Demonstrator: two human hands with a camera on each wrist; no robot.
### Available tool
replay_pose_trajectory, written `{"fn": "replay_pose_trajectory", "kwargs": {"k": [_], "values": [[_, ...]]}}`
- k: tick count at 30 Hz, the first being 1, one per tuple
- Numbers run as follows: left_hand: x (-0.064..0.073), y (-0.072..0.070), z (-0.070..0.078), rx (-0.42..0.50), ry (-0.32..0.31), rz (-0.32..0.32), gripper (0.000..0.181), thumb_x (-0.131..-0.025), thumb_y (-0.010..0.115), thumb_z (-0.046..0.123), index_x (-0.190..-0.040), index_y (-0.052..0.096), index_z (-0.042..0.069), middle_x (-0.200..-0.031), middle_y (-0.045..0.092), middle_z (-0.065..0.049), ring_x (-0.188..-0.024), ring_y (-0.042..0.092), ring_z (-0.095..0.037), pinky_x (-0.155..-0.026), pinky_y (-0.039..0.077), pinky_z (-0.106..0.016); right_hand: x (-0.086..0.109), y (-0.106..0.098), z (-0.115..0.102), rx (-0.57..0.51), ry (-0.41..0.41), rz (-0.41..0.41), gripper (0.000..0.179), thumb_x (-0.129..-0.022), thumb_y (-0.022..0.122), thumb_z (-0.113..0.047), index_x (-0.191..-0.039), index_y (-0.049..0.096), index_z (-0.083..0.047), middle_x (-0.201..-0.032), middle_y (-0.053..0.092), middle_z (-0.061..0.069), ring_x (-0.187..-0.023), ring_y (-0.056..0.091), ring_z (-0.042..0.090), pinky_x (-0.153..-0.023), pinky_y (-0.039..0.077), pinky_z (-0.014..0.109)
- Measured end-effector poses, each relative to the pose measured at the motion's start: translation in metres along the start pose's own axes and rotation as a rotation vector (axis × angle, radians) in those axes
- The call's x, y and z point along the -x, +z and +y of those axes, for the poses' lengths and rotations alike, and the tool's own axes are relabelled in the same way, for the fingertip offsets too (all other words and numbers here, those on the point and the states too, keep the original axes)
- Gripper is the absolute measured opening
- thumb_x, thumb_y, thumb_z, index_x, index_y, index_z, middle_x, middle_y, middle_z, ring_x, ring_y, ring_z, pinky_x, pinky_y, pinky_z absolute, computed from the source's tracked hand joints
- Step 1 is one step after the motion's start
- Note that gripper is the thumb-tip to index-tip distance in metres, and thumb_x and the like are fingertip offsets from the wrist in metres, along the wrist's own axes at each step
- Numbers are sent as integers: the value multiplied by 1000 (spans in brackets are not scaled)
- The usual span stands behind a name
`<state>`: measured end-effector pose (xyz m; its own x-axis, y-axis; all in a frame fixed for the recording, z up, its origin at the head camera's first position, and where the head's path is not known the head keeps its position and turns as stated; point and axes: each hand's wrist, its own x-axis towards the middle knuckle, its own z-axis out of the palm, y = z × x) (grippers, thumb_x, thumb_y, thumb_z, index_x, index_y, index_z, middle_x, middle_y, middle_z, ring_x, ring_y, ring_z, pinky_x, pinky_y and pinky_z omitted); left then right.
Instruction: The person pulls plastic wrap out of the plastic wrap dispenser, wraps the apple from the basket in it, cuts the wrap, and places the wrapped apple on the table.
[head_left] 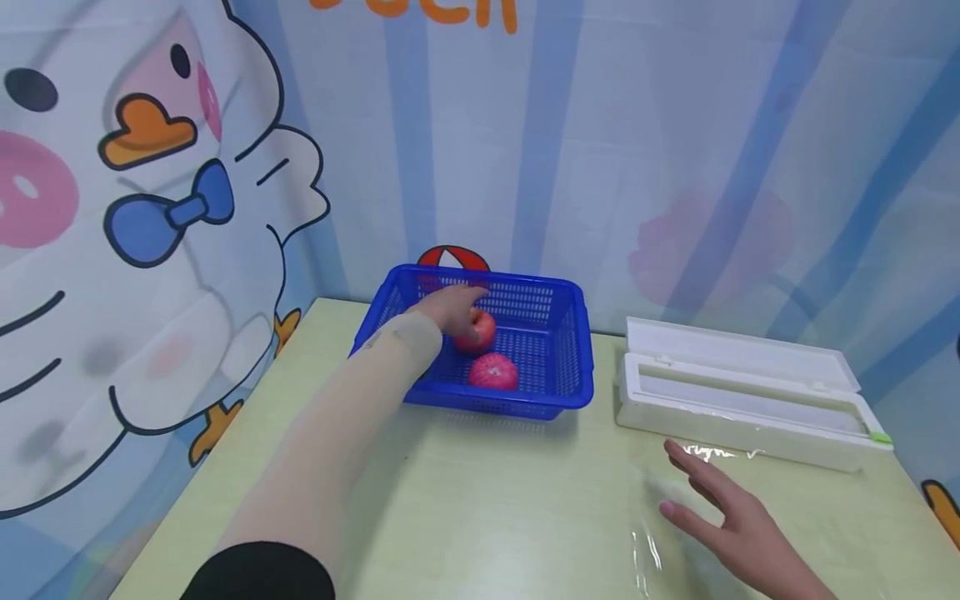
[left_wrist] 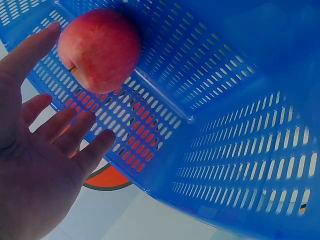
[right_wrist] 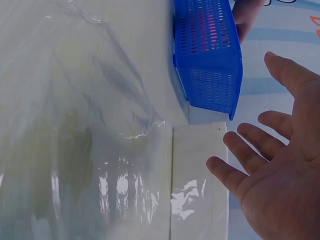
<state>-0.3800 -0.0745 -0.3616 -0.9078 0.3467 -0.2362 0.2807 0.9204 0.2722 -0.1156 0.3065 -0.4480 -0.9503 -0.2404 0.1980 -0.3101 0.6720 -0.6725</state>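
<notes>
My left hand (head_left: 452, 308) reaches over the rim of a blue perforated basket (head_left: 585, 350), palm towards a red apple (head_left: 486, 327). In the left wrist view its fingers are spread and the thumb tip is right at the side of the apple (left_wrist: 100, 50). A second, pinker apple (head_left: 493, 372) with a streaked surface sits nearer the basket's front wall. My right hand (head_left: 738, 521) hovers with fingers extended and thumb apart, holding nothing, over a sheet of clear plastic film (right_wrist: 120, 145) spread on the table.
Behind the right hand, a long white cling film dispenser (head_left: 735, 425) stands with its lid raised; a green piece (head_left: 881, 437) shows at its right end. A cartoon-printed cloth (head_left: 480, 150) hangs behind the pale table (head_left: 480, 500) and along its left side.
</notes>
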Motion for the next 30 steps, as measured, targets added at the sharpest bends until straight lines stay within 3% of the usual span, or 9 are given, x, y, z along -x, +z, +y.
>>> {"fn": "replay_pose_trajectory", "kwargs": {"k": [7, 14, 20, 23, 30], "values": [[-13, -2, -4, 47, -87, -55, 85, -97, 80, 20, -168, 35, 24, -170, 40, -9, -159, 33, -32, -126, 31, -56, 5, 3, 1, -17, -9, -3, 70, -100, 78, -19, -162, 47, -14, -160, 52, 16, -133, 35, -25, -102, 35, 1], [-19, -9, -4, 24, -168, -102, 90, -89, 87, 17, -166, 41, 28, -170, 40, -5, -159, 31, -31, -126, 30, -58, 6, 5, 2, -22, -21, -1, 70, -99, 79, -17, -161, 48, -13, -159, 54, 16, -134, 35, -25, -102, 35, 1], [-24, -11, 2, -22, -187, -141, 91, -88, 89, 16, -165, 43, 30, -170, 40, -4, -159, 32, -30, -127, 30, -57, 10, 5, 2, -10, 34, -32, 68, -101, 77, -23, -162, 47, -16, -157, 56, 16, -132, 39, -21, -101, 48, 12], [-25, -8, 6, -28, -200, -152, 93, -86, 90, 14, -164, 44, 32, -169, 43, -3, -156, 37, -30, -124, 35, -58, 12, 5, 1, -5, 59, -48, 68, -102, 76, -28, -162, 47, -19, -158, 55, 14, -131, 40, -21, -102, 53, 20], [-34, 1, 5, -33, -219, -162, 97, -82, 93, 12, -163, 46, 37, -163, 48, -3, -140, 48, -27, -116, 45, -57, 13, 5, 2, 6, 91, -65, 68, -101, 76, -31, -161, 48, -16, -159, 54, 12, -130, 39, -21, -101, 55, 24]]}}
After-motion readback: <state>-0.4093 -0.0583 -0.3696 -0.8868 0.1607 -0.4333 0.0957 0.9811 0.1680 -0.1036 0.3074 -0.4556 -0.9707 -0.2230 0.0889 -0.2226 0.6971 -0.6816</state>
